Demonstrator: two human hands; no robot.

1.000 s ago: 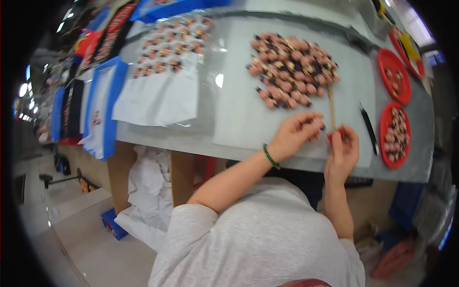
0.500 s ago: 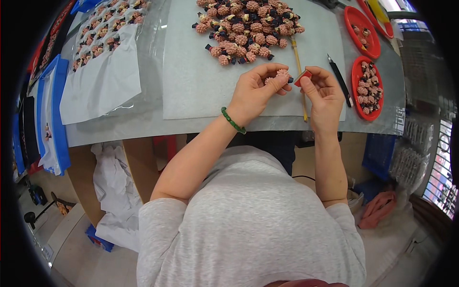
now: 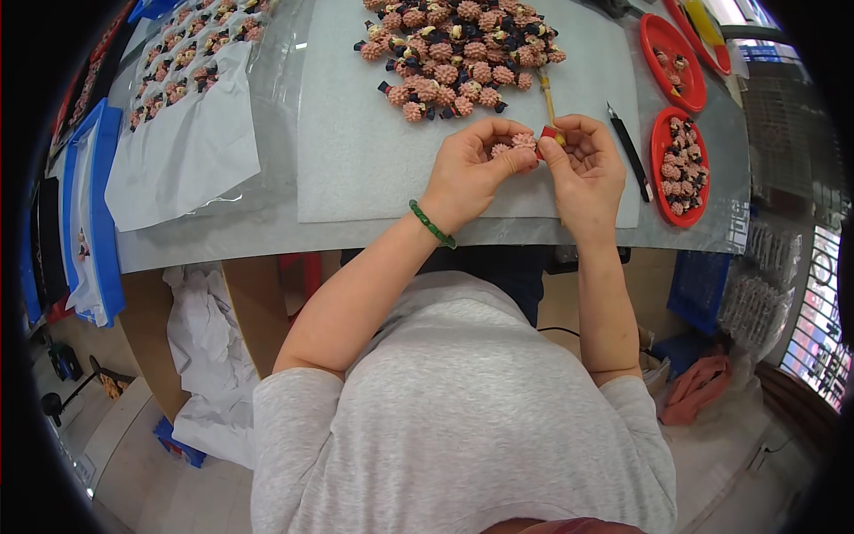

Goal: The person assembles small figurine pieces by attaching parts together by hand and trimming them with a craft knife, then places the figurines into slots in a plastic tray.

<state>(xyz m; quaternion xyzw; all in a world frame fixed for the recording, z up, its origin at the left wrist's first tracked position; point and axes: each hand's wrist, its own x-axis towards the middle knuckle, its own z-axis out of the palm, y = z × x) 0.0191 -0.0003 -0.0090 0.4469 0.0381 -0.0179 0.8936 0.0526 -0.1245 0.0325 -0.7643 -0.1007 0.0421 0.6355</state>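
Observation:
My left hand (image 3: 470, 169), a green bead bracelet at its wrist, pinches a small pink, knobbly figurine (image 3: 523, 141) between thumb and fingers. Another pink knobbly piece (image 3: 501, 151) shows inside the same curled fingers. My right hand (image 3: 584, 178) is closed on a small red piece with a yellowish side (image 3: 549, 133), possibly folded; its exact kind is unclear. Its edge is right up against the figurine, and fingers hide the contact. Beyond both hands lies a pile of similar pink and dark blue figurines (image 3: 463, 62) on a white mat (image 3: 356, 178).
A thin yellowish stick (image 3: 546, 93) runs under my right hand. To the right lie a black pen-like tool (image 3: 630, 153), a red oval tray (image 3: 656, 182) of figurines and another red tray (image 3: 648, 53). At left, figurines sit in rows on white sheeting (image 3: 187, 178) beside a blue tray (image 3: 105, 214).
My right hand has moved left, bringing the red piece from just beside the figurine up against it. The red piece has turned. My left hand has barely moved.

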